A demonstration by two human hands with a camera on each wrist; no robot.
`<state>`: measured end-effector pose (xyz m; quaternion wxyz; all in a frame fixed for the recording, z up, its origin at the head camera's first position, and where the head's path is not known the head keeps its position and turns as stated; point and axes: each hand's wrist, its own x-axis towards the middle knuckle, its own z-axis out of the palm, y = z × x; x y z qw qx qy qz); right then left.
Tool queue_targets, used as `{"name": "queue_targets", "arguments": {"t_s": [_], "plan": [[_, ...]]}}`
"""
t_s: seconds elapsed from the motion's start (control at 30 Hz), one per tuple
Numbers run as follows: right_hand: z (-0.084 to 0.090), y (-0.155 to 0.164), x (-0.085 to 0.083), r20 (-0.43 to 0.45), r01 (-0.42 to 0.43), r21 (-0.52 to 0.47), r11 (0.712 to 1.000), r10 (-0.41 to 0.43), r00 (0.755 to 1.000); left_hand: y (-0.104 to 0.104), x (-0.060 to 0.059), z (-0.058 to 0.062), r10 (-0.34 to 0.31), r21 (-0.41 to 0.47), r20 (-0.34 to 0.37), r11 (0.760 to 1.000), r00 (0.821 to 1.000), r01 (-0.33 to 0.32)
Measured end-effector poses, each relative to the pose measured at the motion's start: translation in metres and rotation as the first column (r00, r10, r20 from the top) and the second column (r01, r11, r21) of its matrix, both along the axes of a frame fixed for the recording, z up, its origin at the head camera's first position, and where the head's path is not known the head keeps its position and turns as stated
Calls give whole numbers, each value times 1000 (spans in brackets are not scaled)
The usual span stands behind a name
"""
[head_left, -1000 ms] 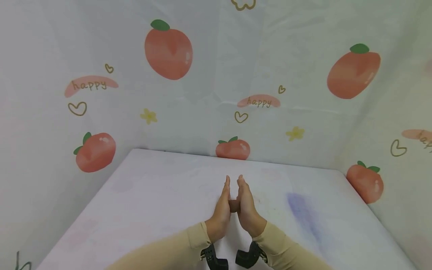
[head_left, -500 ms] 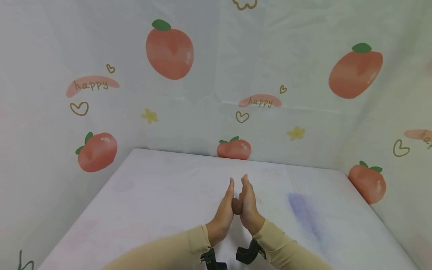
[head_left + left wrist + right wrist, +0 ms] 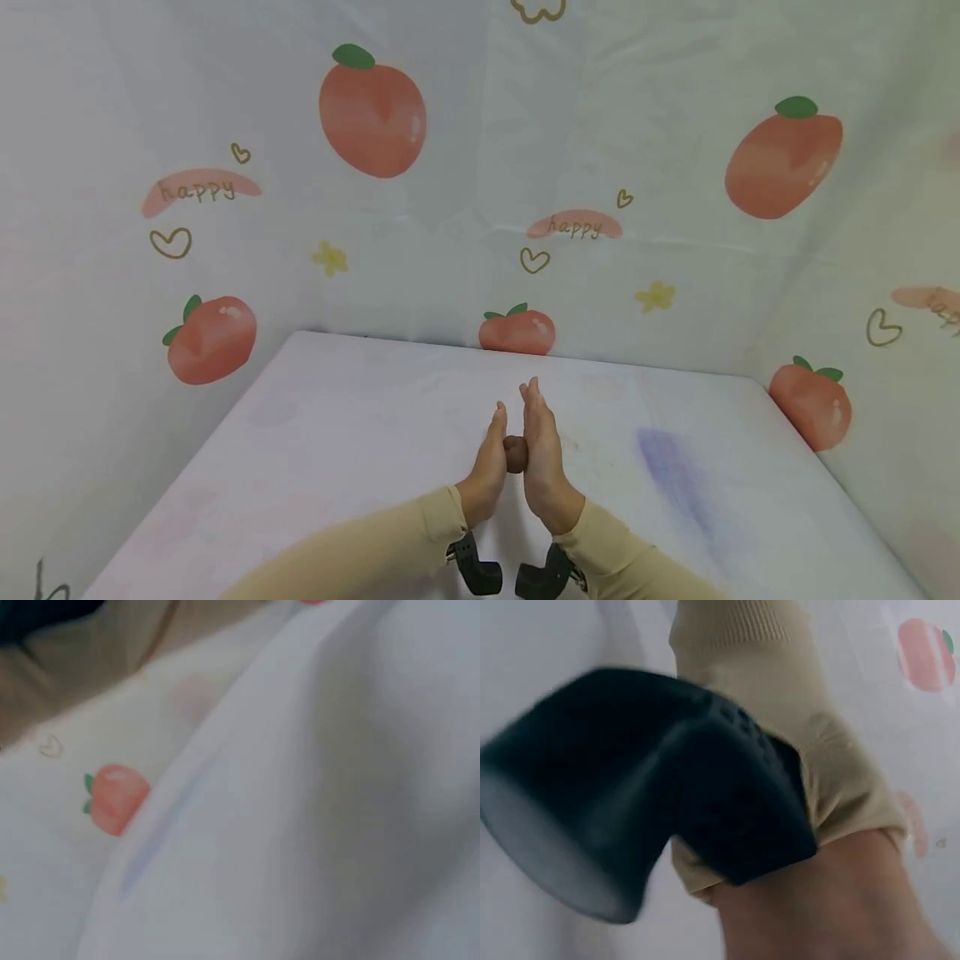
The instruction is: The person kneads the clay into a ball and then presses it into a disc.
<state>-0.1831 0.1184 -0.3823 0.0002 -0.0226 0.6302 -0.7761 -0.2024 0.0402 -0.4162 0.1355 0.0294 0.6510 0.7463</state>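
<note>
Where the 2 palms face each other above the table [image 3: 337, 467], a small brown lump [image 3: 515, 454] sits pressed between them, over the middle of the tabletop and slightly toward its far edge. The left hand [image 3: 487, 462] stands on edge with fingers straight and pointing away from the person; its palm touches the left side of the lump. The right hand [image 3: 542, 454] stands the same way, fingers straight and reaching a little farther forward than the left, its palm against the right side of the lump. Neither hand curls around the lump: it is held by flat palm pressure only. Both forearms wear beige sleeves [image 3: 375, 550], each with a black wrist mount [image 3: 652, 787] below the cuff. A cloth [image 3: 600, 125] printed with peaches, hearts and "happy" hangs around the table. The left wrist view is blurred and shows only cloth and table edge.
</note>
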Motion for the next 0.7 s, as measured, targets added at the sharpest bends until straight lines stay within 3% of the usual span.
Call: {"name": "queue_targets", "arguments": {"t_s": [0.17, 0.3, 0.4, 0.53, 0.7], "plan": [[-4, 3, -9, 53, 15, 22, 1000, -16, 998, 2, 10, 3, 23, 68, -79, 998, 997, -18], [-13, 12, -18, 126, 61, -5, 998, -60, 990, 7, 23, 9, -60, 56, -188, 996, 980, 71], [-17, 17, -19, 148, 62, -13, 998, -59, 987, 10, 30, 13, -92, 42, -223, 994, 970, 104], [-20, 16, -14, 146, 26, 12, 1000, -27, 989, 11, 27, 15, -41, 58, -159, 997, 986, 51], [-16, 3, 2, 109, 7, -7, 1000, -6, 994, 7, 5, 18, 71, 85, 7, 994, 997, -72]]}}
